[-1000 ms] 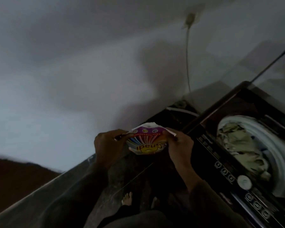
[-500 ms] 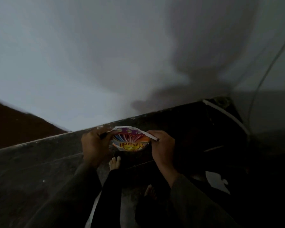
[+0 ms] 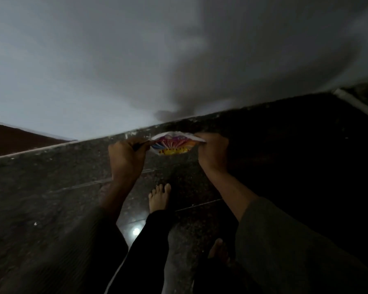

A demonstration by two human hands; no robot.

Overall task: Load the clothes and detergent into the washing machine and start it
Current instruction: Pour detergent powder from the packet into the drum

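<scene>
A small, brightly printed detergent packet (image 3: pixel 172 144) hangs in the air in front of the person, stretched between the two hands above the dark stone floor (image 3: pixel 51 198) and close to the foot of the pale wall (image 3: pixel 94 60). The left hand (image 3: pixel 126 154) has its fingers curled tight and pinches the packet's left edge; a thin dark thing also pokes out of that fist, too small to name. The right hand (image 3: pixel 212 153) pinches the right edge in the same curled way, its knuckles facing the camera. With one hand on each side and the top seam pulled taut between them, this looks like the grip for tearing the packet open, so the step in hand is probably opening the detergent before pouring it. The washing machine and the clothes are not in view here. There is open room all round the packet, with only air under it and the person's bare foot (image 3: pixel 158 197) on the floor below. If it tears suddenly, powder may spill onto the floor, so it would be wiser to keep the opening upward and carry the packet over the machine before tipping it.
</scene>
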